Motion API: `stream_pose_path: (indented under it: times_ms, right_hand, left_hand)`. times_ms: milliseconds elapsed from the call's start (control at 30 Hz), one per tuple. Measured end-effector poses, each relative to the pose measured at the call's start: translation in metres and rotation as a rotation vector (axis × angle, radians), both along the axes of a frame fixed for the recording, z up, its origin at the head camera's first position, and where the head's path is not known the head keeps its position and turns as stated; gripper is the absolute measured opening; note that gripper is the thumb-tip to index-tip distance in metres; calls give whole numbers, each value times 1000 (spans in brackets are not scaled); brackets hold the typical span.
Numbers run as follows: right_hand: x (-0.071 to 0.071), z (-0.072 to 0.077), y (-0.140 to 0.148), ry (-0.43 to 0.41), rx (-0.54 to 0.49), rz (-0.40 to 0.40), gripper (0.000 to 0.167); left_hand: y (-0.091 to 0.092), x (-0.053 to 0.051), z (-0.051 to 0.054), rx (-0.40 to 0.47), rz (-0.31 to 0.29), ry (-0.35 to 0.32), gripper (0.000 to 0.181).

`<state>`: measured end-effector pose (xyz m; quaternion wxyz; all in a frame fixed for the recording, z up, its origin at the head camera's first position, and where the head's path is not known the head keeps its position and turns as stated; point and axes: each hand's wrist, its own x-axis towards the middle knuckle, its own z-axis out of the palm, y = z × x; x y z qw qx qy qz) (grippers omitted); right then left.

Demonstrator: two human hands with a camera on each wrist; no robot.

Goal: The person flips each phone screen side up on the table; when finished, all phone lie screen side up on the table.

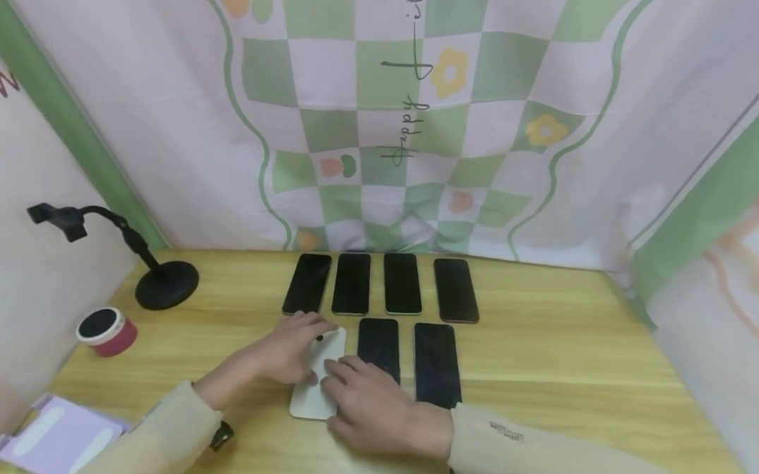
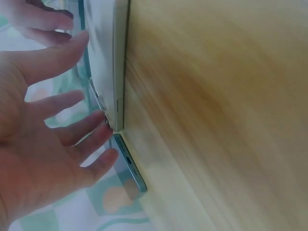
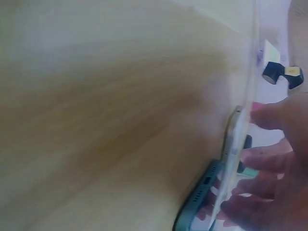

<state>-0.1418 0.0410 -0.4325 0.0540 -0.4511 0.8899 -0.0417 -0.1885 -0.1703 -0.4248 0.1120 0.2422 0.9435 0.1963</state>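
Observation:
A white phone (image 1: 313,405) lies with its pale back up on the table, a dark camera spot showing near its far end. My left hand (image 1: 285,352) rests on its left side, thumb and fingers spread over the edge. From the right, my right hand (image 1: 375,410) touches the same phone with its fingers. In the left wrist view, the left hand (image 2: 53,130) has extended fingers beside the white phone (image 2: 103,43). The right wrist view has the right hand (image 3: 269,178) at the phone's thin edge. Right of it lie two dark phones (image 1: 380,346).
Several black-screened phones (image 1: 402,284) form a row at the back of the wooden table (image 1: 571,358). On the left are a black gooseneck stand (image 1: 166,284), a pink-and-white round object (image 1: 108,331) and a lilac item (image 1: 59,435). A checked curtain (image 1: 386,75) hangs behind.

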Motion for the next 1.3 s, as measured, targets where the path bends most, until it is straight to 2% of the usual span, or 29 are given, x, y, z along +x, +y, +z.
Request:
stream_pose_path:
  times_ms: [133, 400, 467, 567, 733, 833, 1000, 1100, 1300]
  right_hand:
    - [-2, -4, -6, 27, -26, 51, 54]
    - [-6, -11, -14, 86, -9, 43, 57]
    - [-7, -11, -15, 81, -6, 36, 56]
    - [-7, -11, -17, 66, -2, 29, 54]
    - [-5, -9, -22, 52, 6, 36, 52]
    - [-4, -8, -25, 59, 17, 43, 51]
    - [-2, -8, -24, 83, 29, 40, 51]
    - [-2, -8, -22, 87, 19, 37, 51]
    - [-1, -6, -20, 46, 14, 27, 54]
  left_hand:
    - [-5, -2, 0, 1, -23, -2, 81]
    - [-11, -7, 3, -13, -42, -4, 74]
    - [-12, -9, 3, 1, -58, -3, 72]
    - [-14, -11, 2, 67, -74, 14, 67]
    - [-16, -15, -1, 183, 19, 7, 63]
    - [-15, -17, -2, 219, 100, -60, 67]
    - [-12, -19, 0, 334, 180, -201, 73]
    - [-10, -20, 1, 387, 231, -249, 75]
    - [-9, -15, -5, 401, 338, -241, 75]
